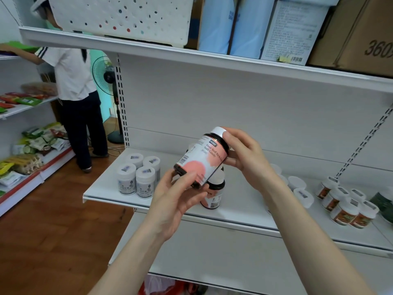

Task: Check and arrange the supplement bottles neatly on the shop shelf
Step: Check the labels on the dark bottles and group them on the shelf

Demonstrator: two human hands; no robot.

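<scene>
A dark bottle with a pink label and white cap is held tilted above the white shelf, label facing me. My left hand grips its base from below. My right hand holds its cap end, thumb on the cap. Beneath it a similar pink-label bottle stands on the shelf, partly hidden. Several white bottles stand grouped at the shelf's left end. White-capped jars sit behind my right forearm, partly hidden.
Several orange-label jars crowd the shelf's right end beside a dark green packet. Boxes fill the upper shelf. A person in a white shirt stands at the left snack shelves, by a standing fan.
</scene>
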